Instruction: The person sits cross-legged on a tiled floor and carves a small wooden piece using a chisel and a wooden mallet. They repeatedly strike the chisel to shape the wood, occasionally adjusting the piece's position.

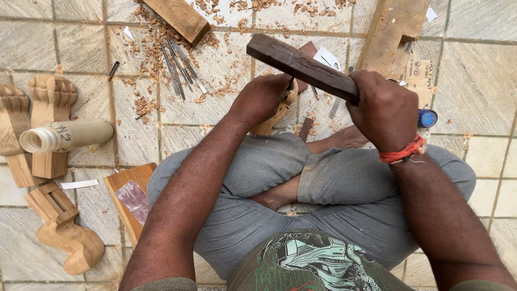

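floor: pale stone tiles, littered with wood shavings around top centre.
legs: crossed, grey trousers, bare foot showing between them, seated on floor.
right hand: grip closed tight around dark wooden mallet, red thread band at wrist.
left hand: grip closed on chisel and pressed onto pale carved piece; fingers mostly hidden from above.
dark wooden mallet: long flat dark block, raised at a slant above left hand, head end up-left, apart from chisel.
pale carved piece: light wood, resting at knees just under left hand, mostly hidden by hand.
carved legs: pale turned and scrolled pieces stacked at left edge; one more curved piece lower left.
plank: small board beside left thigh, clear plastic wrap lying on it.
wood blocks: one at top centre, bigger notched one top right.
loose chisels: bundle of thin metal tools lying among shavings, well apart from hands.
chisel: only a short dark bit visible at left hand's top.
blue cap: small round thing just right of right hand, on floor.
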